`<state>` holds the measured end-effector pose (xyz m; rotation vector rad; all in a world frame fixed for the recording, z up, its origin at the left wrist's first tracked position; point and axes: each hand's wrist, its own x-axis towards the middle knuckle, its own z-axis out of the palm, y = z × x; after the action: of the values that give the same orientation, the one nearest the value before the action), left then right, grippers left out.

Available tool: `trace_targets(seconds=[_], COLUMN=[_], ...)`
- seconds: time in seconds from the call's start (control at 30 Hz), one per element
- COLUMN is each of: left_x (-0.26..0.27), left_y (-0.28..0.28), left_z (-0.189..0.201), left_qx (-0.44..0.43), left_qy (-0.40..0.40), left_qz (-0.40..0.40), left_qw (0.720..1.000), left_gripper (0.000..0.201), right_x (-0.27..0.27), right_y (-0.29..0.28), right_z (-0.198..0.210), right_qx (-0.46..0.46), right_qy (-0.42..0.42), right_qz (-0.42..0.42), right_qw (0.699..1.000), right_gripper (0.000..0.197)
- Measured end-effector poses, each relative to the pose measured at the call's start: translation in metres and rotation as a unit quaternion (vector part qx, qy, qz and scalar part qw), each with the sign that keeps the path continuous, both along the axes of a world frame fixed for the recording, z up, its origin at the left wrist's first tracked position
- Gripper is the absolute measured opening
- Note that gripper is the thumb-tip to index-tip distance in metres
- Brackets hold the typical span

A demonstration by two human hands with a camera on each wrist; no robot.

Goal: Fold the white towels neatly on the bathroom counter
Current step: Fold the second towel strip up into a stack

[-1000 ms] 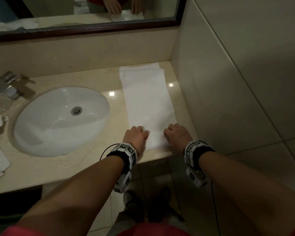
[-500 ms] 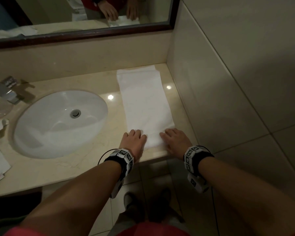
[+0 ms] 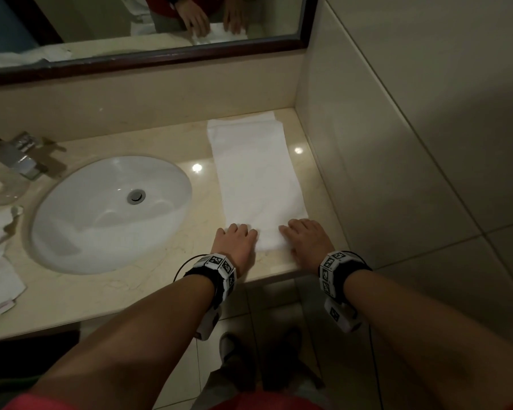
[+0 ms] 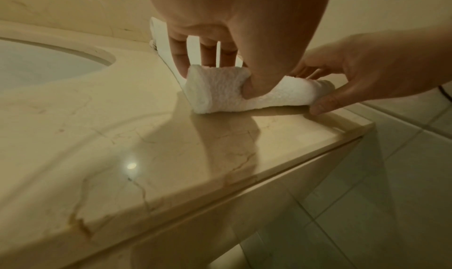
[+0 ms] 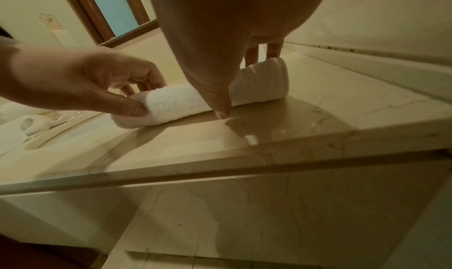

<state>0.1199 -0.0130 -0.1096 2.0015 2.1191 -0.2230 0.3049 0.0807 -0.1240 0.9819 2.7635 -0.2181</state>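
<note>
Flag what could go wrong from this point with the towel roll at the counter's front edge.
1. The left hand and right hand grip the roll separately, so one end may advance faster and skew it.
2. The towel lies close to the sink; a skewed roll could drift over its rim.

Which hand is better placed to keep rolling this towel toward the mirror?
Neither alone. The left hand grips the left end of the white towel roll and the right hand grips the right end, so rolling with both likely keeps it even.
</note>
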Motion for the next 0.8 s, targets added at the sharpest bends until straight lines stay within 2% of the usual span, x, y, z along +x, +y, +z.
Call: trace_targets(seconds=[0.13, 0.27, 0.37, 0.53, 0.8], left_x=[-0.003, -0.006, -0.008, -0.015, -0.026], left_y=[0.000, 0.004, 0.007, 0.012, 0.026], left_z=[0.002, 0.006, 0.009, 0.009, -0.003], left_qx=[-0.005, -0.033, -0.068, -0.132, -0.149], left_qy=[-0.017, -0.062, -0.095, -0.164, -0.229], left_qz=[0.002, 0.018, 0.022, 0.075, 0.131], left_qw=[1.000, 0.997, 0.993, 0.975, 0.953], left_gripper=[0.035, 0.036, 0.035, 0.035, 0.032], right_x=[-0.007, -0.006, -0.007, -0.012, -0.029], right_y=[0.001, 0.000, 0.004, 0.013, 0.030], right_z=[0.001, 0.005, 0.012, 0.023, 0.023], right_qx=[-0.001, -0.014, -0.047, -0.114, -0.203], right_qy=[0.007, -0.005, -0.014, -0.038, -0.074], right_qz=[-0.008, -0.008, -0.008, -0.023, -0.068], right_qw=[1.000, 1.000, 0.999, 0.993, 0.974], right_gripper=[0.042, 0.041, 0.042, 0.039, 0.028])
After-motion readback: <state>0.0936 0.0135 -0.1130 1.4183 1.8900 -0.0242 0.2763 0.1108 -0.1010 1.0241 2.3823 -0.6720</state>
